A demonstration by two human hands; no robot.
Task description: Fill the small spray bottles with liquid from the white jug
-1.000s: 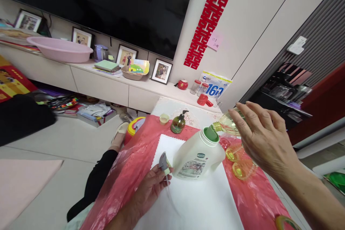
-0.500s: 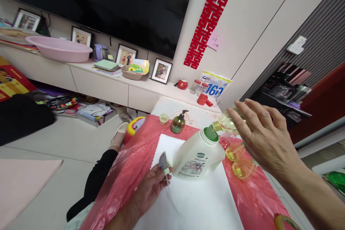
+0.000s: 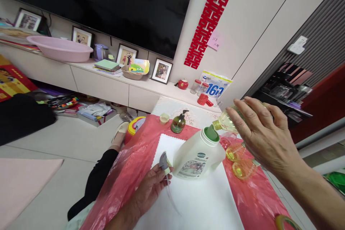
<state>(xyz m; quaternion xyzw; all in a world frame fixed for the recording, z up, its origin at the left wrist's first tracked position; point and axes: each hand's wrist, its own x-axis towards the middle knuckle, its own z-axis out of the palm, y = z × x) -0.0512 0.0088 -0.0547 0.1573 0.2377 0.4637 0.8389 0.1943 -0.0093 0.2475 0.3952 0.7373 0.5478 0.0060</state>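
My right hand (image 3: 264, 129) is wrapped round a clear bottle (image 3: 228, 120) of pale yellow liquid. The bottle is tipped to the left, its neck at the green spout of a large whitish detergent jug (image 3: 198, 158). That jug stands upright on a white board (image 3: 202, 203). Between the fingers of my left hand (image 3: 151, 187) is a grey spray nozzle (image 3: 163, 163), its thin clear tube hanging down. Beyond the jug are a dark green pump bottle (image 3: 178, 123) and a small pale cap (image 3: 164, 118). Clear yellow-tinted bottles (image 3: 242, 169) lie to the right.
Red plastic sheeting (image 3: 129, 172) covers the table around the board. A roll of tape (image 3: 287, 222) is at the lower right. Behind runs a long cabinet with a pink basin (image 3: 60, 49), photo frames and red-lidded jars (image 3: 196, 86). A red and yellow bin (image 3: 132, 125) stands left of the table.
Hardly anything differs. The right hand's fingers have shifted very slightly, with the bottle still tipped at the jug; the left hand keeps the spray nozzle in place.
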